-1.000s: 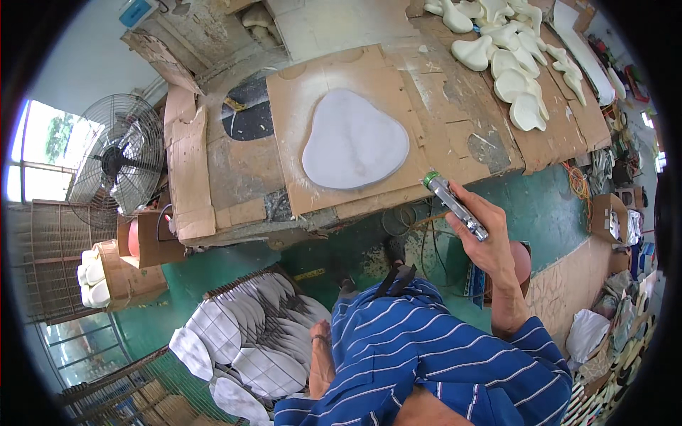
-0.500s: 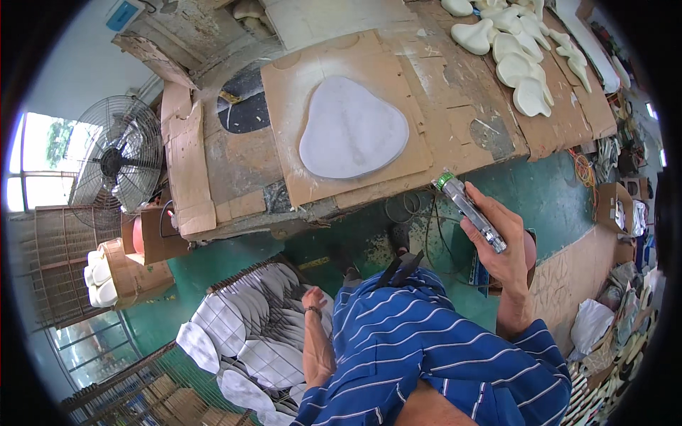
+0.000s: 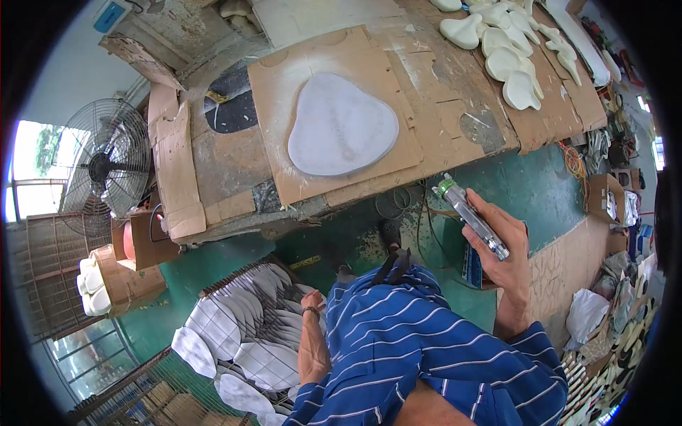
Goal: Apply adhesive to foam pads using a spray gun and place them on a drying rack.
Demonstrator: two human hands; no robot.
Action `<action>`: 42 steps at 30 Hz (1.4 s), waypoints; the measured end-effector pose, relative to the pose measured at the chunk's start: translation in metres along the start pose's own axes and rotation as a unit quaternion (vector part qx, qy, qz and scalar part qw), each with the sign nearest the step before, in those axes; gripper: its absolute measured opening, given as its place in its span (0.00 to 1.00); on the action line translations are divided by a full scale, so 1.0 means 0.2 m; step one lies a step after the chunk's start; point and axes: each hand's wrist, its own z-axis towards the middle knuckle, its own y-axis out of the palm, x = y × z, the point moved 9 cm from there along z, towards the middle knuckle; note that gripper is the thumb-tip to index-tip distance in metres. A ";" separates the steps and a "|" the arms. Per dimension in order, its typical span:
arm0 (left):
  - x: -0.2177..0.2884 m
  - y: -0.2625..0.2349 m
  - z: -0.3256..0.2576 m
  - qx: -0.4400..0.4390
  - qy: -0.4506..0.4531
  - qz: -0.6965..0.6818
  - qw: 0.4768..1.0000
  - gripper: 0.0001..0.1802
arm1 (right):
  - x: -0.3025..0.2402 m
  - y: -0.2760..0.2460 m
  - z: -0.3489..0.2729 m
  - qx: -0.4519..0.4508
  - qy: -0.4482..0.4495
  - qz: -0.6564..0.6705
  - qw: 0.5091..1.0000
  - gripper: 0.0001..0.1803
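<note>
My right hand (image 3: 506,248) is wrapped around a silver spray gun (image 3: 477,221) with a green ring at its front end. The gun hangs in the air just off the table's near edge. On a square of cardboard (image 3: 273,106) on the table lies a whitish, rounded-triangle pad (image 3: 342,128), with pale overspray around it. My left hand (image 3: 312,301) is low beside my body, fingers curled, at the edge of a wire rack (image 3: 213,284) of similar white pads (image 3: 268,366). What its fingers hold, if anything, is hidden.
Cream moulded seat-like shapes (image 3: 506,60) are heaped at the table's far right. A caged fan (image 3: 99,167) stands at the left, above a cardboard box (image 3: 135,280) with cream pieces beside it. Hoses (image 3: 393,204) hang below the table's front edge. Boxes and bags line the right.
The view has shifted slightly, so the table and pad sit a little further left. My left hand's fingers look more curled beside the rack. The spray gun stays in my right hand.
</note>
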 end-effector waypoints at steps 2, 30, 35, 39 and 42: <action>-0.01 0.01 0.01 -0.015 0.023 -0.009 1.000 0.12 | -0.02 0.01 0.00 -0.011 -0.012 0.005 1.000 0.29; 1.08 0.52 -0.28 -0.061 0.383 -0.037 0.921 0.16 | 0.14 -0.12 -0.18 0.026 0.066 -0.030 0.997 0.33; 1.62 0.75 -0.52 0.023 0.525 -0.067 0.848 0.15 | 0.12 0.04 -0.21 -0.054 0.056 0.072 0.994 0.32; 1.91 0.90 -0.64 0.131 0.546 0.032 0.827 0.21 | 0.13 0.02 -0.25 -0.039 0.063 0.075 0.994 0.32; 2.02 0.97 -0.75 0.217 0.557 0.133 0.791 0.25 | 0.17 -0.06 -0.30 0.010 0.080 0.035 0.996 0.33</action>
